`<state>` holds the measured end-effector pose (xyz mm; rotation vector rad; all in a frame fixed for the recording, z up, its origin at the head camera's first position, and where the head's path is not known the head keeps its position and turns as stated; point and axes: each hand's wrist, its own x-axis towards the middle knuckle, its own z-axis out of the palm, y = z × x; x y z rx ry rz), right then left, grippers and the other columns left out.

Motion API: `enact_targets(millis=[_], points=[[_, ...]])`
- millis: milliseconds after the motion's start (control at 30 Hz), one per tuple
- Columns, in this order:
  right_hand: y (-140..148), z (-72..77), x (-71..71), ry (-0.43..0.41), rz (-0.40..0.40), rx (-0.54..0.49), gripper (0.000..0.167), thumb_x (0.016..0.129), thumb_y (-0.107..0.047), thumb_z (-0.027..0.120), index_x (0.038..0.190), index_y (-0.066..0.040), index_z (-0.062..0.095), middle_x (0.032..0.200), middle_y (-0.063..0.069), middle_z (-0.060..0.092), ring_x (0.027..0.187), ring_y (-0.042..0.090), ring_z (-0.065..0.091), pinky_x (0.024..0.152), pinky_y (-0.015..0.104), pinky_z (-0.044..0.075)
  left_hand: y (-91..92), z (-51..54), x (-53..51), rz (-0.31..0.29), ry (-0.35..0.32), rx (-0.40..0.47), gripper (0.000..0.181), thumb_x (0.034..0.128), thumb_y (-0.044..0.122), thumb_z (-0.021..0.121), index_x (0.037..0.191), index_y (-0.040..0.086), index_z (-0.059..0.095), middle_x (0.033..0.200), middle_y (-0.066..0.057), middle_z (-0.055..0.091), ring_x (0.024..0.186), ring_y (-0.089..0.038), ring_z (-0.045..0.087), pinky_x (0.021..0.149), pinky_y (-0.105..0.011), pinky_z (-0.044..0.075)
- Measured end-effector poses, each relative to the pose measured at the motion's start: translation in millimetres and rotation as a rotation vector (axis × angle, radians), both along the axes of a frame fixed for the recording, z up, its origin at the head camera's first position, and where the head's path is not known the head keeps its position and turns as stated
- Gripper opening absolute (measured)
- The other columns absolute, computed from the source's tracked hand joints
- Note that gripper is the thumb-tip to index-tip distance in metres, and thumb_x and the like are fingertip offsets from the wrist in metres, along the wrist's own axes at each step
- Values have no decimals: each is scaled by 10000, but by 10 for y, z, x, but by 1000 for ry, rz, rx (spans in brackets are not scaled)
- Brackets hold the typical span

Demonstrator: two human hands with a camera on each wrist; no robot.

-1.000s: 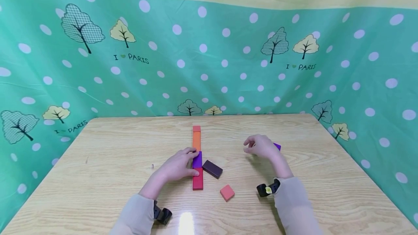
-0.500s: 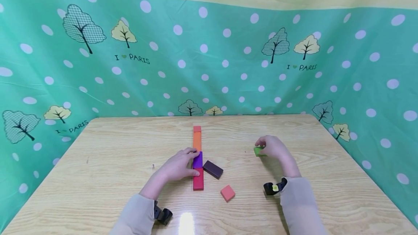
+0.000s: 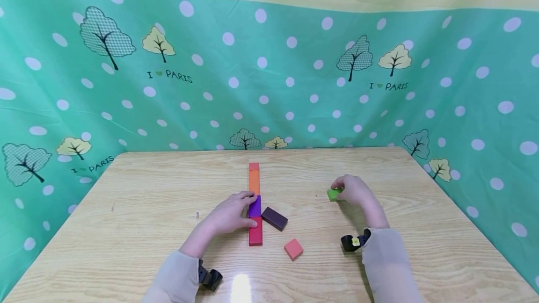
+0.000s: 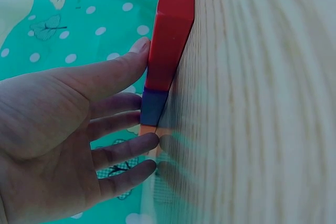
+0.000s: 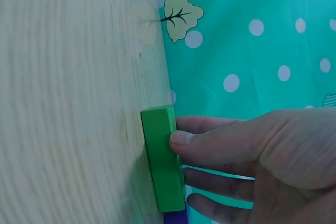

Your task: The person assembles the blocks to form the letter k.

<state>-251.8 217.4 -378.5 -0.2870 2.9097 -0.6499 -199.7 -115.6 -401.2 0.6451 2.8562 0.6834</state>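
Note:
In the head view my left hand (image 3: 229,214) rests along the left side of a row of blocks, its thumb on the red block (image 3: 255,236) and its fingertips at the purple block (image 3: 255,206). The left wrist view shows those fingers spread and mostly straight. Beyond them in the row lie an orange block (image 3: 254,182) and a small red block (image 3: 254,166) at the far end. Over on the right, my right hand (image 3: 355,191) pinches a green block (image 5: 161,161) lying on the table. A second purple block (image 5: 176,217) peeks out behind the green one in the right wrist view.
A dark brown block (image 3: 274,219) lies at a slant just right of the row. Nearer the front is a coral-red cube-like block (image 3: 293,249). The wooden table (image 3: 139,191) ends at a green dotted curtain (image 3: 269,102) at the back and sides.
The right hand has shifted slightly right and taken hold of the green block, hiding the second purple block from the head view. The left hand and the row stay put.

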Motion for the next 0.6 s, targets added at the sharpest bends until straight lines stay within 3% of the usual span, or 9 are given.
enact_targets(millis=[400,600], points=[[-7,16,-10,29,42,-10,250,719,13,685,967,-11,670,946,150,645,863,260,584,756,393,487,3,4,1,-1,-4,-1,685,768,322,713,1328,26,453,1410,-139,380,1280,-373,352,1048,-464,315],[-64,-25,-31,-1,-3,-29,237,749,15,665,982,-28,671,951,118,637,868,233,570,787,396,480,3,9,5,7,-13,-1,687,770,326,709,1335,34,447,1416,-139,373,1287,-379,340,1057,-472,298]])
